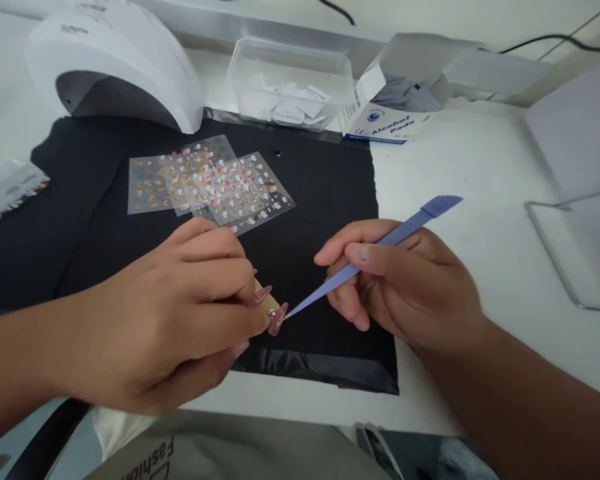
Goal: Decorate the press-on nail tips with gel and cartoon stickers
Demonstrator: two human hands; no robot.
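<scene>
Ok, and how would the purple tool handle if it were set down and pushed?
The purple tool is slim, so it's probably light. It looks straight in the right hand, suggesting it's fairly stiff. Its wider end might hinder rolling.

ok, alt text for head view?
Right hand holds a purple tool, its tip at a reddish false nail at the end of a yellowish stick in the left hand. Overlapping sticker sheets lie on a black mat.

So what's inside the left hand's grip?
The left hand holds a yellowish piece, with pinkish nail tips showing beside it. The rest of that piece is covered by the hand, so its full shape can't be seen.
</scene>
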